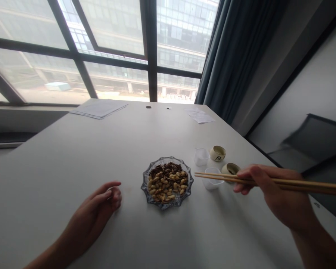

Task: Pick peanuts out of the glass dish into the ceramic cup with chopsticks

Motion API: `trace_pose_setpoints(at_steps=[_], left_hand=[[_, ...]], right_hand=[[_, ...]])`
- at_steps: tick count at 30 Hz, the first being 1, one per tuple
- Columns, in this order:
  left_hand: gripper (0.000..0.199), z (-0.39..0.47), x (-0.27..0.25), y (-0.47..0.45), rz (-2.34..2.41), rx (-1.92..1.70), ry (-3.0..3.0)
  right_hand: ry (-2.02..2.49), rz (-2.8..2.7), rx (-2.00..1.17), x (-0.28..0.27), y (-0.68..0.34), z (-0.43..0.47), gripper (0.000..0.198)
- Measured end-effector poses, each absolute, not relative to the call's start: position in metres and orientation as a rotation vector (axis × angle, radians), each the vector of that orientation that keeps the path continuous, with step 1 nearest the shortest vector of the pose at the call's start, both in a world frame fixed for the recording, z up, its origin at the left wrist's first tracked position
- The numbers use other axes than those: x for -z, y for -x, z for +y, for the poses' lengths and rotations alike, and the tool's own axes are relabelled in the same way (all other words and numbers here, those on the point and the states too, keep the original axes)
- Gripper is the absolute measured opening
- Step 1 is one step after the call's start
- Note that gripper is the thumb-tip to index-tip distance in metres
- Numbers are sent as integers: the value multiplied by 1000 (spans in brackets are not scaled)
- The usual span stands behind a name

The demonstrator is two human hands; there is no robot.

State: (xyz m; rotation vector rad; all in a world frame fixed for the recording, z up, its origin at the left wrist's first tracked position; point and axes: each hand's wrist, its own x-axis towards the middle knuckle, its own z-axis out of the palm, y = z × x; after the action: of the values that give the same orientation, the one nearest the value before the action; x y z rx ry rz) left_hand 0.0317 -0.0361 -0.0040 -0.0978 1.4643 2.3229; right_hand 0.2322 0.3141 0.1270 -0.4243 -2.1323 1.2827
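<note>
1. Chopsticks (pixel 310 184) are grasped by the right hand (pixel 271 190) around their middle, perhaps for balance, since long ends project behind it; the tips point to the glass dish (pixel 164 205).
2. The left hand (pixel 100 205) is released, its fingers loosely curled around nothing visible. It is left of the dish (I cannot tell if it touches the counter (pixel 114 145)).
3. The dish, with peanuts (pixel 159 186) and dark, slender seeds (pixel 162 170), stands well in from the counter's right edge, between both hands; this probably keeps it reachable.
4. Two clear cups (pixel 201 157) and two cream cups (pixel 214 155) stand between dish and right edge, grouped perhaps to be near the chopsticks. One cream cup is partly hidden by the right hand.
5. Papers (pixel 100 108) lie toward the far left and far right corners, so they leave the dish free.
</note>
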Motion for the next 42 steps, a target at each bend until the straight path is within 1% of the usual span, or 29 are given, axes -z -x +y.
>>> trace_pose_setpoints(at_steps=[3, 6, 9, 13, 18, 24, 26, 31, 36, 42], left_hand=[[25, -38, 6, -31, 1449, -2281, -42], [21, -39, 8, -31, 1421, -2286, -50], [18, -40, 9, -31, 1403, -2292, -60], [18, -39, 9, -31, 1381, -2299, -76], [18, -40, 13, -30, 1352, -2312, -97], [18, -42, 15, -30, 1340, -2314, -127], [18, -42, 15, -30, 1335, -2317, -136], [19, -42, 15, -30, 1320, -2320, -155], [18, -42, 15, -31, 1320, -2310, -149], [19, -44, 18, -30, 1323, -2310, -153]], right_hand=[[278, -2451, -1278, -139, -204, 294, 40], [175, -2756, -1149, -141, -179, 279, 46], [99, -2895, -1098, -140, -161, 265, 48], [-11, -2929, -1172, -141, -152, 255, 42], [147, -2899, -1086, -150, -155, 269, 36], [103, -3019, -1088, -148, -157, 281, 38], [102, -3022, -1128, -145, -155, 279, 38], [165, -2997, -1349, -140, -147, 277, 36], [234, -2936, -1362, -140, -148, 286, 36], [189, -2986, -1462, -131, -147, 287, 38]])
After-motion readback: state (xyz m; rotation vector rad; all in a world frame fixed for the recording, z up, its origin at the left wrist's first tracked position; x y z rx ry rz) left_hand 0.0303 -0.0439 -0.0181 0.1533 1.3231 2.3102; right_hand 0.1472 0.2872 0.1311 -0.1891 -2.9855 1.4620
